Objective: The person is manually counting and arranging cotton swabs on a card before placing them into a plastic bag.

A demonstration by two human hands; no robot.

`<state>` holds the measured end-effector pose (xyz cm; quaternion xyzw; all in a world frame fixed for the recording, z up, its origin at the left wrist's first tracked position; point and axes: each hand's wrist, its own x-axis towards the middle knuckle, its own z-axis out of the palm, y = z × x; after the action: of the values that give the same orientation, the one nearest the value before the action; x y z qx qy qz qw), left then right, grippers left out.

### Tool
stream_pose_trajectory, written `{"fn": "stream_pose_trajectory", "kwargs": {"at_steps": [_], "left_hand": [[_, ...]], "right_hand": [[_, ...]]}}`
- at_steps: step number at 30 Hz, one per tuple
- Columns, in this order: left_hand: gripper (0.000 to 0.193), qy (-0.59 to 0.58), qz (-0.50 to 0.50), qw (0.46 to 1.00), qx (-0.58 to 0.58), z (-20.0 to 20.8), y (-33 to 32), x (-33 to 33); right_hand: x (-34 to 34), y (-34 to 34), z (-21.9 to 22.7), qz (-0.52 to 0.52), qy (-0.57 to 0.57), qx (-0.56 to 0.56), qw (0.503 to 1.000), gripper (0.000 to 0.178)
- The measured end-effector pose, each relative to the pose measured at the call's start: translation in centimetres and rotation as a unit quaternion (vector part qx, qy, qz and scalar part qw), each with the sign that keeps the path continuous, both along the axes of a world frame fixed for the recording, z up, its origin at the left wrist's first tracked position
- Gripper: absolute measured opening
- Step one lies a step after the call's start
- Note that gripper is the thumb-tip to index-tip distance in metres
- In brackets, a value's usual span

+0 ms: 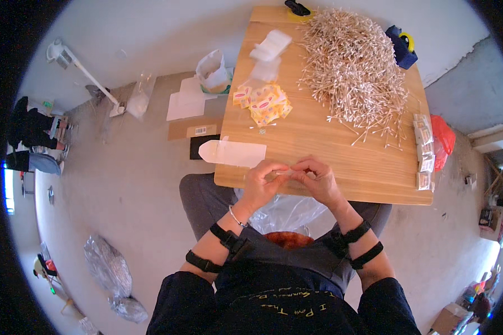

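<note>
Close to the table's front edge, my left hand (265, 180) and my right hand (315, 177) come together with fingertips pinched. Between them shows a small whitish strip, too small and covered to name. A large heap of cotton swabs (352, 67) fills the far right of the wooden table (313, 142). Left of the heap lies a loose stack of yellow-and-white printed slips (267, 104). Behind the slips are thin clear-white plastic bags (271, 46). Nearest my left hand rests a white paper piece with a pointed end (235, 152), overhanging the table's left edge.
Small packed boxes (425, 151) line the right table edge beside a red plastic bag (444, 139). A dark tape dispenser (401, 47) stands behind the heap. A white bag (212, 70) and cardboard (193, 128) lie left on the floor. Clear plastic (285, 212) covers my lap.
</note>
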<state>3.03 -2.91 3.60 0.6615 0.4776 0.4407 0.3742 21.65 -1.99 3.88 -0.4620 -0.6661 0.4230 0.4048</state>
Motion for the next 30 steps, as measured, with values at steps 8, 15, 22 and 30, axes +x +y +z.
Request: {"fn": "stream_pose_trajectory", "kwargs": {"at_steps": [8, 15, 22, 30], "left_hand": [[0.008, -0.048, 0.01, 0.999, -0.022, 0.4, -0.1, 0.6], [0.014, -0.113, -0.011, 0.965, -0.235, 1.3, 0.7, 0.8], [0.008, -0.307, -0.07, 0.904, -0.288, -2.6, 1.5, 0.3], [0.011, -0.309, -0.057, 0.904, -0.289, -2.2, 1.3, 0.4]], "right_hand": [[-0.7, -0.3, -0.9, -0.034, 0.04, 0.003, 0.999, 0.007], [-0.8, 0.5, -0.8, -0.051, -0.003, -0.025, 0.998, 0.011], [-0.5, 1.0, -3.6, -0.021, 0.099, -0.118, 0.988, 0.012], [-0.6, 0.9, -1.0, -0.002, 0.05, -0.075, 0.996, 0.014]]}}
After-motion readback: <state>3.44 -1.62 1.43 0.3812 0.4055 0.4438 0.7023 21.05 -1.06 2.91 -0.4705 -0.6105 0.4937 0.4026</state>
